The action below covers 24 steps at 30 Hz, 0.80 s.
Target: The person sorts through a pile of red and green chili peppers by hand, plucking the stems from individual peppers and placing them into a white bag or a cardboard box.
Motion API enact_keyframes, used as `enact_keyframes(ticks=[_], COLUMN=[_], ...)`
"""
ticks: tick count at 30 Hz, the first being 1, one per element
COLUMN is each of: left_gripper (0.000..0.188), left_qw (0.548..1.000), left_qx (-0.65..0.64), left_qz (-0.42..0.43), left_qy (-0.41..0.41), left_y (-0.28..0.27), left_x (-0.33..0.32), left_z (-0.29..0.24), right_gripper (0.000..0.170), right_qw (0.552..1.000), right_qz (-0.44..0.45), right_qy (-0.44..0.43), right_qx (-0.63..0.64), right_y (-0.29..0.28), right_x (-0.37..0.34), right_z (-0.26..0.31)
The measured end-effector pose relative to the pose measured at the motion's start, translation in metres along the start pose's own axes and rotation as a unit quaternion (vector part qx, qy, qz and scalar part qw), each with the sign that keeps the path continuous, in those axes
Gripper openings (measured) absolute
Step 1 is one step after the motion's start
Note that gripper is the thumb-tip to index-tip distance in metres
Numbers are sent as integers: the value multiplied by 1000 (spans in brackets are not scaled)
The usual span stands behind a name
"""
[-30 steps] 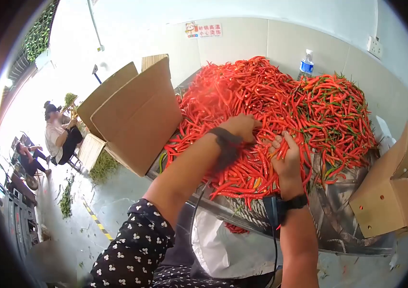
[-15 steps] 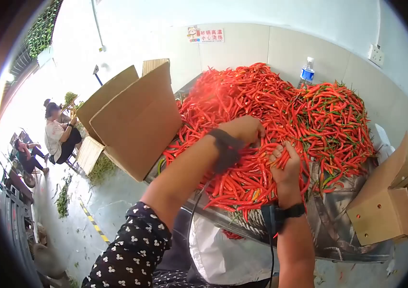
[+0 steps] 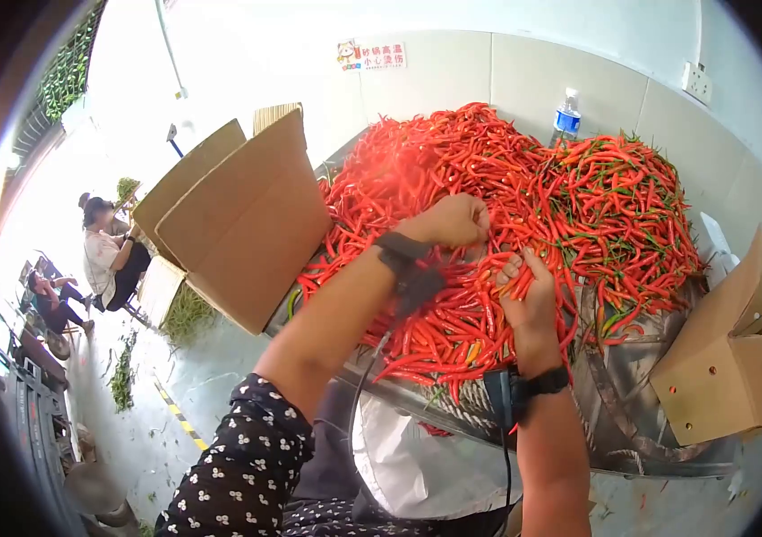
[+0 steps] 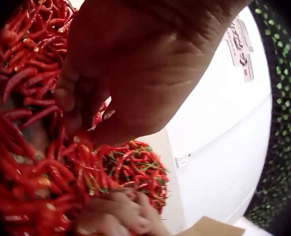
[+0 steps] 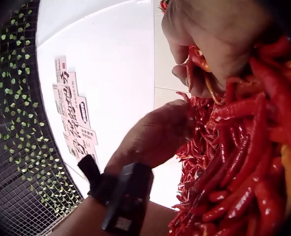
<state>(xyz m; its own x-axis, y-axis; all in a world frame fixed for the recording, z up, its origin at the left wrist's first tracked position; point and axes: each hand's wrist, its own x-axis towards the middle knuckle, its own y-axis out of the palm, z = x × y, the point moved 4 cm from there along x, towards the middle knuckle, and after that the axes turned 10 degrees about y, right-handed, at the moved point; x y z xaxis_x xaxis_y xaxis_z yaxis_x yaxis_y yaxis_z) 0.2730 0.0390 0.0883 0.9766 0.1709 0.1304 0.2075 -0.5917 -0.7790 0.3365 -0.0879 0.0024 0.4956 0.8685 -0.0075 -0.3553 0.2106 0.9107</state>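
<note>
Red chilies (image 3: 453,331) lie in a wide heap; a second mound of red chilies with green stems (image 3: 623,210) adjoins it at the right. My left hand (image 3: 453,221) is over the middle of the heap, its fingers curled in towards the thumb; in the left wrist view this hand (image 4: 145,64) hides whatever may be between its fingertips. Close by on its right, my right hand (image 3: 531,300) grips several red chilies, their ends showing past the fingers. The right wrist view has the right hand (image 5: 219,39) around chilies, with the left hand (image 5: 158,132) beyond it.
An upright cardboard box (image 3: 247,215) borders the heap at the left; another open box (image 3: 721,371) is at the right. A water bottle (image 3: 566,116) stands behind by the wall. A white sack (image 3: 408,465) hangs below the table edge. People sit at far left.
My left hand has drawn back slightly from the right hand, its fingers more curled than a second ago. The right hand still grips chilies in about the same place. The head view has shifted a little.
</note>
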Motion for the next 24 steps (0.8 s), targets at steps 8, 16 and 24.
enact_keyframes(ticks=[8, 16, 24], left_gripper=[17, 15, 16], left_qw=[954, 984, 997], left_qx=[-253, 102, 27], left_qz=[89, 75, 45], left_qy=[133, 122, 50], left_y=[16, 47, 11], left_x=[-8, 2, -6], left_z=[-36, 13, -10], right_gripper=[15, 18, 16], right_qw=[997, 999, 999], right_qz=[-42, -18, -11], right_qy=[-8, -13, -10], right_qx=[-65, -37, -45], right_y=[15, -2, -3], right_x=[-6, -1, -1], right_z=[1, 1, 3])
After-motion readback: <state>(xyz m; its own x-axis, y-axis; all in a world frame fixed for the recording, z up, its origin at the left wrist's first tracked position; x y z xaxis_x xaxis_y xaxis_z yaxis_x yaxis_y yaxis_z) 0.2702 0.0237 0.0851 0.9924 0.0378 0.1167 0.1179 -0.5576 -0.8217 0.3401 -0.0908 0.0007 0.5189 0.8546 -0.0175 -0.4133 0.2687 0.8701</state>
